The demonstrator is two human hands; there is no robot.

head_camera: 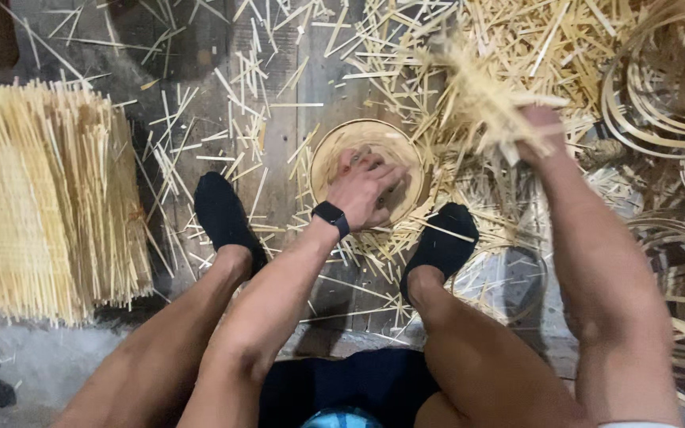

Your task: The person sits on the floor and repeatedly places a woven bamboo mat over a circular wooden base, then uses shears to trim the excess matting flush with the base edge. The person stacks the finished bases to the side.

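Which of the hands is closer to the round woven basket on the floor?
Left. The left hand rests inside the round basket, touching it. The right hand is off to its right, gripping a bundle of bamboo strips.

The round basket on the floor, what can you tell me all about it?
The basket is small, round and shallow, pale tan, and looks made of thin bent bamboo strip forming a hoop wall. It sits open side up on the dark plank floor, between the person's two black-socked feet. The left hand reaches into it, fingers pressed inside, hiding much of the bottom. Loose bamboo sticks lie scattered all around and against its rim. The right hand is apart from it, gripping a bunch of sticks.
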